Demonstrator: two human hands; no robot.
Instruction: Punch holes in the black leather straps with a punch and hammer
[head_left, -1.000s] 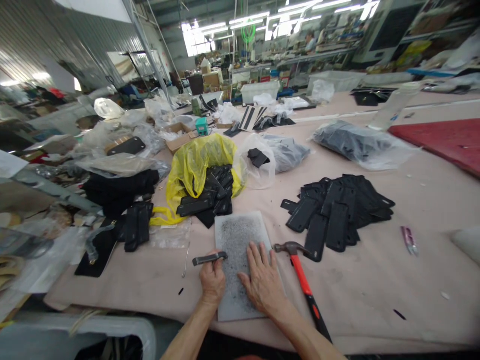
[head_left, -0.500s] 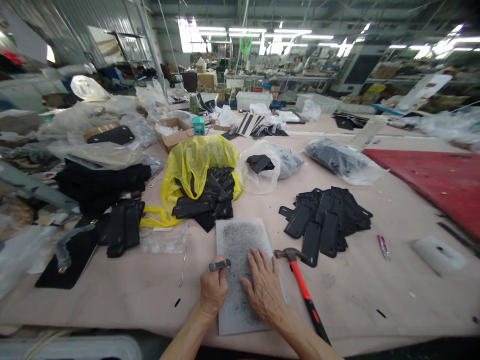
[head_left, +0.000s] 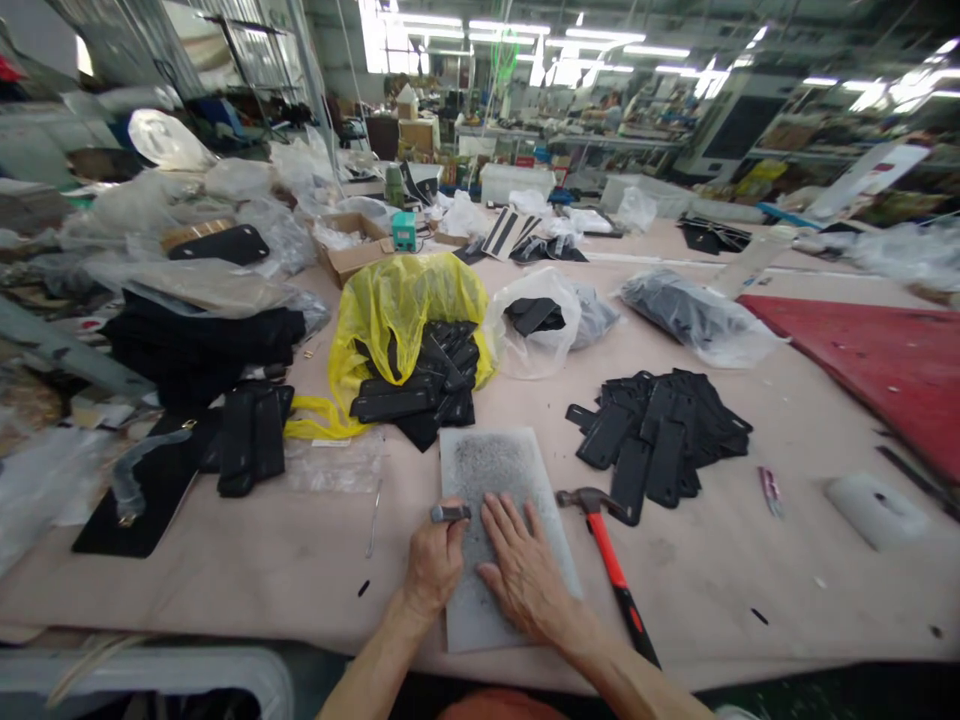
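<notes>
The left hand [head_left: 435, 563] pinches a short grey bar-shaped tool [head_left: 448, 514], probably metal, across the nine o'clock edge of a speckled white rectangular board [head_left: 504, 460]; a loose pinch could let it slip into the spread right hand [head_left: 519, 567].

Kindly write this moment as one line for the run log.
left hand: grips small grey tool | right hand: flat on speckled board | hammer: lies right of board | black pieces: piled on table

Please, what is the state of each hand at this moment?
Left hand: closed, holding a short, dark grey, metal-looking tool.
Right hand: open, palm down on the pale grey rectangular board with dark speckles.
</notes>
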